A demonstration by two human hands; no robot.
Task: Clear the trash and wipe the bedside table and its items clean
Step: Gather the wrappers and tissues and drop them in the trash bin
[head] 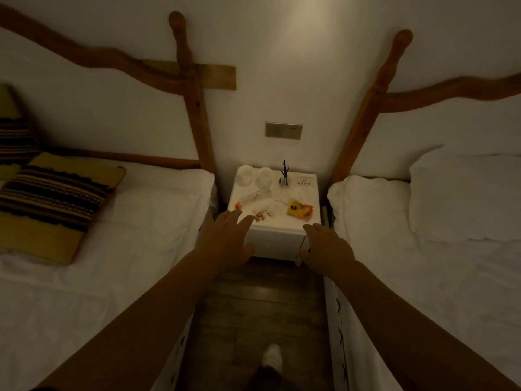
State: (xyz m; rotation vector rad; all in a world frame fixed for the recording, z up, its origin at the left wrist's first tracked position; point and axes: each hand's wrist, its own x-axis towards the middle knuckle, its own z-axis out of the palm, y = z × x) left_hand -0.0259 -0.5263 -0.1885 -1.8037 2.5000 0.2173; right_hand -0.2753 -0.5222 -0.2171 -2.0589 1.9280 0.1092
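Bedside table [275,221] just beyond both empty grips, left hand [225,235] nearest.

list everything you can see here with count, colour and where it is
bedside table: 1, white, between the two beds against the wall
snack wrapper: 1, yellow and orange, front right of the tabletop
clear plastic wrapper: 1, transparent, left middle of the tabletop
crumbs: a small brown scatter, front left of the tabletop
cups: 2, white, back left of the tabletop
reed diffuser: 1, clear glass with dark sticks, back middle
wall plate: 1, grey, on the wall above the table
beds: 2, white linen, one on each side
striped cushion: 1, mustard and dark stripes, on the left bed
left hand: 1, fingers spread, over the table's front left edge
right hand: 1, fingers relaxed, by the table's front right corner
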